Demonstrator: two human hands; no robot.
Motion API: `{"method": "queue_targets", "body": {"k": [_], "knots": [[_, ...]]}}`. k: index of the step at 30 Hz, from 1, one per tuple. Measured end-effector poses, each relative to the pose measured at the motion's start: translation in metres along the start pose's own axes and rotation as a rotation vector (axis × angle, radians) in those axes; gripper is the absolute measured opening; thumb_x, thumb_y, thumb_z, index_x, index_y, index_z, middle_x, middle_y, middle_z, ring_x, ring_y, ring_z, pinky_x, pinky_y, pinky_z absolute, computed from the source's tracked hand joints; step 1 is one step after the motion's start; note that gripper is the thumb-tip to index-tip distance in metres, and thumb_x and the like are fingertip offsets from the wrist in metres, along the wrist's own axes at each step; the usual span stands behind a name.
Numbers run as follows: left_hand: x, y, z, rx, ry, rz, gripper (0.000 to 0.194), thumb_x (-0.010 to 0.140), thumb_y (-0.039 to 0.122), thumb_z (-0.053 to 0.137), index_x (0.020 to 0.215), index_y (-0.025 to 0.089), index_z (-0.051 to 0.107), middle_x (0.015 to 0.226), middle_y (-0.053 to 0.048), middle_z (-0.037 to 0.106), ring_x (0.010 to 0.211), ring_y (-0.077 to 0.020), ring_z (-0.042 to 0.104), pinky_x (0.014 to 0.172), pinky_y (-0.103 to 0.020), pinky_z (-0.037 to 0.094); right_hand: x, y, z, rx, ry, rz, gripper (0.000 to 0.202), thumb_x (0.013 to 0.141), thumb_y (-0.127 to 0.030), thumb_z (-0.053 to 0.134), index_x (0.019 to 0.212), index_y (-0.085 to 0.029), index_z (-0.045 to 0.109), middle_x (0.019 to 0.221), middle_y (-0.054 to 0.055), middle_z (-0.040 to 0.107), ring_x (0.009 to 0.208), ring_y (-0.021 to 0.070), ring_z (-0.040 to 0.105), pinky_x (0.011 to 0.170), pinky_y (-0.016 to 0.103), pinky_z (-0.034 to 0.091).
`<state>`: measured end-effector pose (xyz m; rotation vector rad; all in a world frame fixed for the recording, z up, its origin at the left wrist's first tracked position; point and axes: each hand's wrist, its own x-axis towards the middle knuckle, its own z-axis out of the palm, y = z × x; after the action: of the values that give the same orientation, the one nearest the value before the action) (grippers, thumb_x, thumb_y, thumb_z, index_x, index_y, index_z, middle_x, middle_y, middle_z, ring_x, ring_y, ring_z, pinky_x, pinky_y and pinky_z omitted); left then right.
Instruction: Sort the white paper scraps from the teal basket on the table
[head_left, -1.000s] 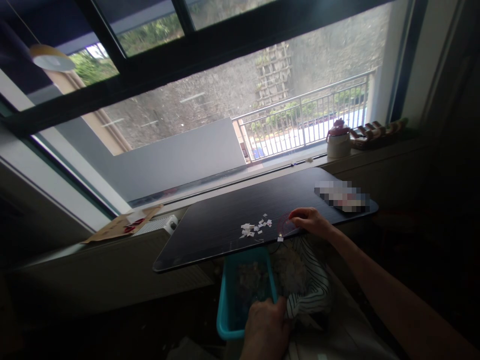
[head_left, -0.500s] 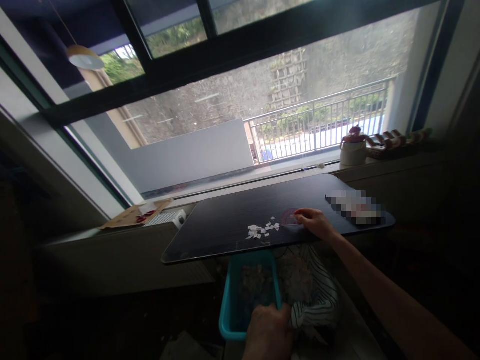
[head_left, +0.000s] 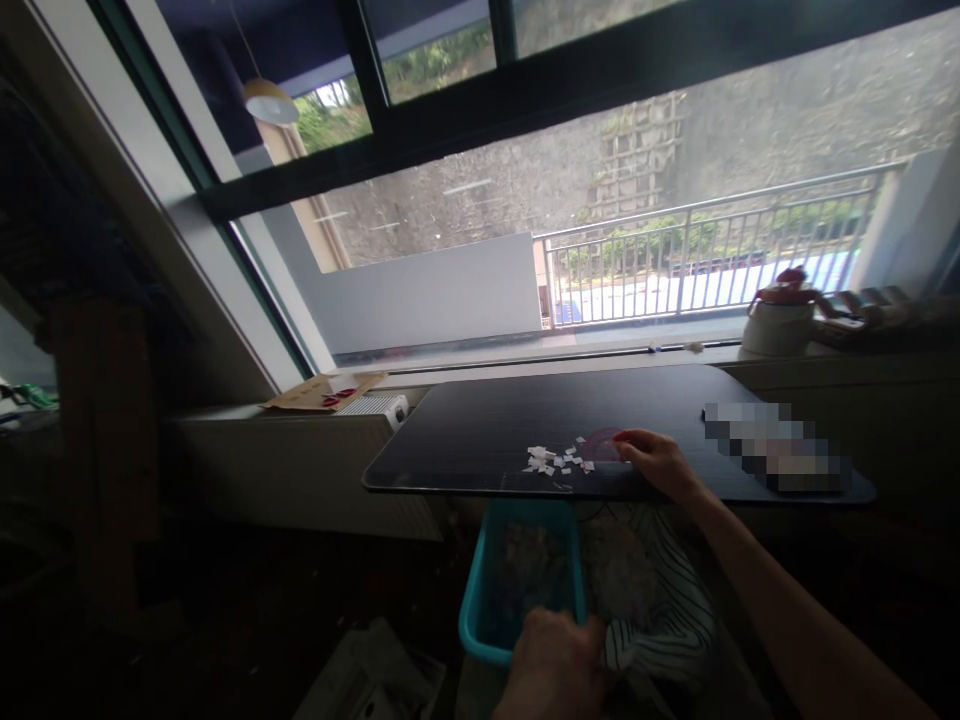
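Note:
Small white paper pieces (head_left: 547,460) lie scattered on the dark tabletop (head_left: 480,420). Beside them, a translucent pinkish-red flat tool (head_left: 600,444) rests against the tabletop, its right end pinched in my right hand (head_left: 654,458). Below the table's front edge is a teal plastic bin (head_left: 474,610) with pale scraps (head_left: 529,560) inside. My left hand (head_left: 555,655) is closed round the bin's near right rim; its fingertips are partly hidden.
A striped cloth (head_left: 667,640) bunches right of the bin. A pixelated item (head_left: 776,447) lies at the table's right. On the sill stand a white jug (head_left: 780,322) and, far left, brown cardboard (head_left: 300,392) with red-handled scissors (head_left: 339,396).
The view has swung so that the scene sits further right. My right hand and the pinkish-red tool are closer to the paper pieces. My left hand stays at the bin's rim.

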<state>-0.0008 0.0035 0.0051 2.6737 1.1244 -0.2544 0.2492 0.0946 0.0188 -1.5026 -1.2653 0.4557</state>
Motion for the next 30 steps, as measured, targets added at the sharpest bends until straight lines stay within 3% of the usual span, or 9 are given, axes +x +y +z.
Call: {"method": "queue_targets", "body": {"k": [12,18,23,30], "knots": [[-0.003,0.003,-0.002,0.002,0.005,0.007,0.026,0.078,0.030,0.051,0.096,0.017,0.065,0.089,-0.013,0.068,0.082,-0.0312,0.064,0.075,-0.041,0.048,0.001,0.005,-0.003,-0.064,0.137,0.013,0.035,0.069,-0.043,0.056,0.084,-0.016,0.070,0.068,0.005,0.068,0.064,0.0179,0.062,0.063,0.029,0.047],[0.003,0.003,-0.003,0.036,-0.095,0.015,0.031,0.078,0.033,0.055,0.103,0.016,0.063,0.090,-0.015,0.068,0.082,-0.0317,0.064,0.073,-0.041,0.049,0.004,0.000,0.023,0.057,-0.006,-0.100,0.041,0.072,-0.048,0.058,0.092,-0.014,0.069,0.070,0.006,0.069,0.063,0.0175,0.062,0.059,0.028,0.048],[0.003,0.002,-0.007,0.028,-0.108,0.026,0.033,0.079,0.033,0.056,0.107,0.016,0.062,0.091,-0.014,0.068,0.082,-0.0313,0.065,0.072,-0.040,0.050,0.007,-0.021,0.053,-0.091,-0.162,-0.233,0.034,0.076,-0.043,0.054,0.093,-0.018,0.069,0.080,0.006,0.071,0.071,0.0187,0.063,0.064,0.029,0.048],[0.000,0.005,-0.009,0.008,-0.086,0.019,0.031,0.079,0.030,0.055,0.105,0.015,0.063,0.092,-0.015,0.068,0.083,-0.0313,0.064,0.074,-0.041,0.049,0.012,-0.025,0.044,-0.237,-0.021,-0.151,0.031,0.077,-0.043,0.051,0.088,-0.020,0.069,0.074,0.005,0.070,0.068,0.0185,0.062,0.062,0.029,0.046]]}}
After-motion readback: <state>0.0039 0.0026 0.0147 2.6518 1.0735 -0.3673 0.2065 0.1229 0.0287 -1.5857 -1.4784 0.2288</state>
